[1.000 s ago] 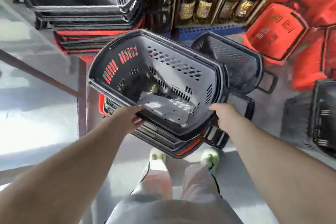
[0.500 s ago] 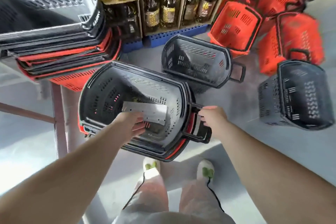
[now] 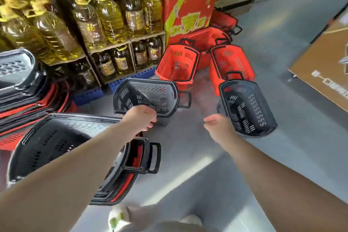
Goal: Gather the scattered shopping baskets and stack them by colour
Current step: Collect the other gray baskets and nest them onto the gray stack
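Observation:
My left hand (image 3: 140, 118) hovers over the near rim of a black basket (image 3: 148, 96) lying on the floor; its fingers are loosely curled and I see nothing held in them. My right hand (image 3: 216, 125) hangs in the air, relaxed and holding nothing, just left of a second black basket (image 3: 246, 107) that lies tilted. Under my left forearm stands a stack of black baskets (image 3: 52, 145) with red ones beneath it. Red baskets (image 3: 178, 64) (image 3: 233, 60) lie tipped behind the black ones, and more red baskets (image 3: 207, 36) lie farther back.
A taller stack (image 3: 17, 75) of grey-black over red baskets stands at the far left. Shelves of oil bottles (image 3: 105, 17) line the back, beside a red and green display box (image 3: 188, 9). A cardboard box (image 3: 323, 66) is at right. My shoe (image 3: 116, 218) is on the grey floor.
Both hands have let go of the stack at lower left. My left hand has moved forward to the loose black basket, my right hand toward the one on the right. The view has lifted.

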Demonstrator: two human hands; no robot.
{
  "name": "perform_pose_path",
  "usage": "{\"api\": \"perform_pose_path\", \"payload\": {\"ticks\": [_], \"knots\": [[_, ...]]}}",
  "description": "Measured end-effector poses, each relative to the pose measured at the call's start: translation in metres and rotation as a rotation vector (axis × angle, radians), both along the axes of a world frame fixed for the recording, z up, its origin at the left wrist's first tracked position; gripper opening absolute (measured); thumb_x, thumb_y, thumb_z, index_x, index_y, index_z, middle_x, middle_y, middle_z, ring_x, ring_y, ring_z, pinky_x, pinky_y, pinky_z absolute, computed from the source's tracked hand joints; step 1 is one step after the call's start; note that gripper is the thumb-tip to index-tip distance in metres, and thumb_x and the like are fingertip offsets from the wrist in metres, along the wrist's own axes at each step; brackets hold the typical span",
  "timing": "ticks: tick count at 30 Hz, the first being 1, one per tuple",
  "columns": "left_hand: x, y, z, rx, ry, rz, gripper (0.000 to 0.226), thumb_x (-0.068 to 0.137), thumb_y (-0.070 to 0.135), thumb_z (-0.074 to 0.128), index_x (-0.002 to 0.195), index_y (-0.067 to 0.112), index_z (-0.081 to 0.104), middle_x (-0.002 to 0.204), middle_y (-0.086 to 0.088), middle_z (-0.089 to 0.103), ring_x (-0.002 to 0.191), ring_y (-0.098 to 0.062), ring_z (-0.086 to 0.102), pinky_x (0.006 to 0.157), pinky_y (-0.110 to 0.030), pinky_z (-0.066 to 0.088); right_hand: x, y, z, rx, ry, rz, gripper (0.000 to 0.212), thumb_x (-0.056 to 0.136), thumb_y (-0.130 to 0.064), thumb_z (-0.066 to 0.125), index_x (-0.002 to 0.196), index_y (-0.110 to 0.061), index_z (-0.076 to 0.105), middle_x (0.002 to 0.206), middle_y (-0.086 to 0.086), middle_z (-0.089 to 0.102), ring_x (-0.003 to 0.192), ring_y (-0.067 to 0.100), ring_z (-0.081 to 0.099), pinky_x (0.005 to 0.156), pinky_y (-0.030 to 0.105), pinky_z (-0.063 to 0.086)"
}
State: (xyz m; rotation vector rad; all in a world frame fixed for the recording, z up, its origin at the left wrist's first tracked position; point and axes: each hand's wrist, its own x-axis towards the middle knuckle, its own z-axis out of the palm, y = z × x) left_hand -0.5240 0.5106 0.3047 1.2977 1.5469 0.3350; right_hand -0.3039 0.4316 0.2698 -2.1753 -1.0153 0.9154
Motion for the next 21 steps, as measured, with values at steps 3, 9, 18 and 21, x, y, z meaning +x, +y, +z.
{"api": "perform_pose_path", "payload": {"ticks": [3,9,18,21], "knots": [[0.067,-0.005,0.001,0.081,-0.022,-0.108,0.015,0.093,0.014,0.051,0.093,0.011,0.065,0.089,-0.008,0.068,0.07,-0.021,0.058,0.071,-0.031,0.051,0.067,-0.022,0.004,0.049,-0.098,-0.032,0.022,0.081,-0.006,0.058,0.099,-0.01,0.071,0.083,0.006,0.067,0.069,0.018,0.055,0.056,0.019,0.039],[0.172,-0.01,-0.014,0.076,-0.056,-0.273,0.012,0.091,0.015,0.053,0.09,0.011,0.064,0.081,-0.003,0.067,0.062,-0.016,0.057,0.058,-0.023,0.048,0.161,-0.059,-0.007,0.015,-0.064,-0.223,0.011,0.078,-0.005,0.061,0.082,-0.003,0.072,0.087,0.021,0.07,0.085,0.039,0.064,0.067,0.032,0.049],[0.315,0.078,-0.073,-0.027,-0.012,-0.424,0.012,0.094,0.014,0.052,0.096,0.009,0.062,0.086,-0.006,0.065,0.065,-0.015,0.055,0.058,-0.023,0.046,0.28,-0.027,-0.06,-0.154,0.043,-0.458,0.02,0.08,-0.009,0.058,0.096,-0.013,0.07,0.082,0.008,0.066,0.068,0.022,0.06,0.062,0.023,0.046],[0.373,0.119,-0.096,-0.071,0.015,-0.481,0.012,0.095,0.016,0.05,0.088,0.011,0.058,0.078,0.0,0.063,0.063,-0.012,0.054,0.056,-0.021,0.045,0.323,-0.004,-0.085,-0.199,0.12,-0.556,0.02,0.085,-0.011,0.056,0.101,-0.01,0.067,0.103,0.013,0.068,0.08,0.018,0.055,0.073,0.026,0.046]]}}
